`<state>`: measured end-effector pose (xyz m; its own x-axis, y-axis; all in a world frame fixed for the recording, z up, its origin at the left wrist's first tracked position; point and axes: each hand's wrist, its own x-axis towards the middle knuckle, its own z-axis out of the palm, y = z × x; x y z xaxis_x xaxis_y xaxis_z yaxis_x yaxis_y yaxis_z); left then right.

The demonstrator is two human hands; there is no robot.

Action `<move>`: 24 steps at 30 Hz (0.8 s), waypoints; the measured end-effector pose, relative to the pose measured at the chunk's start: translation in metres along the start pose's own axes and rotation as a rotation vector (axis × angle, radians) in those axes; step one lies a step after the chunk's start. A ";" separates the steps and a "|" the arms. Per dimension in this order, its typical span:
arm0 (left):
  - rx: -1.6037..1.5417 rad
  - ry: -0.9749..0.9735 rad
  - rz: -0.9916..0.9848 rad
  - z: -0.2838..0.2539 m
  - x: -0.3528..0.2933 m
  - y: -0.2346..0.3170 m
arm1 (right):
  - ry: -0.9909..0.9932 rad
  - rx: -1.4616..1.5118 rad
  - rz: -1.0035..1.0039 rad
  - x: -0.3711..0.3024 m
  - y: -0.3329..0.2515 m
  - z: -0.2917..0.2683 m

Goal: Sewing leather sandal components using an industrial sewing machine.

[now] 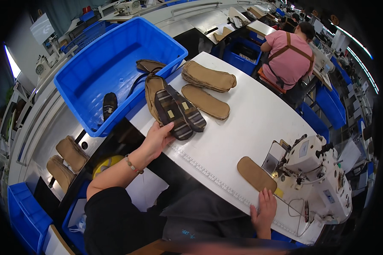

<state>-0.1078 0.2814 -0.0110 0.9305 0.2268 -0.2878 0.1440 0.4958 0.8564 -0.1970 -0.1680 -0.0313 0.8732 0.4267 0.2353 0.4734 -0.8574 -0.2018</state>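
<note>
My left hand (156,137) reaches to the left end of the white worktable (242,123) and grips the near end of a dark striped insole piece (171,114). That piece lies with a second striped one (190,111) on a tan insole (151,91). My right hand (264,208) rests flat on the table's front edge, fingertips just below a single tan insole (255,174). That insole lies beside the white sewing machine (315,174). Two stacks of tan insoles (208,76) (205,102) sit farther back on the table.
A large blue bin (110,63) stands at the table's left end, holding a dark piece (109,105) and brown pieces (149,65). More tan stacks (66,163) lie at the lower left. A person in a pink shirt (287,57) sits at the back. Blue crates stand around.
</note>
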 end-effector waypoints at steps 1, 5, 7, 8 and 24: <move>0.065 -0.059 0.000 -0.003 -0.001 0.002 | 0.000 0.002 -0.003 0.001 0.000 0.000; 0.406 -0.094 -0.247 -0.025 0.002 0.015 | 0.000 0.002 -0.003 0.001 -0.001 -0.001; 0.481 -0.101 -0.224 -0.033 0.001 0.014 | 0.012 0.005 -0.005 0.003 -0.003 -0.003; 0.556 -0.142 -0.173 -0.034 0.001 0.014 | 0.010 0.004 -0.008 0.003 -0.004 -0.003; 1.066 0.355 0.513 -0.046 0.044 0.048 | 0.010 -0.016 0.005 0.001 -0.005 -0.002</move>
<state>-0.0753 0.3534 -0.0022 0.8414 0.4908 0.2262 0.1469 -0.6105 0.7783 -0.1989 -0.1642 -0.0283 0.8745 0.4193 0.2437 0.4667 -0.8642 -0.1881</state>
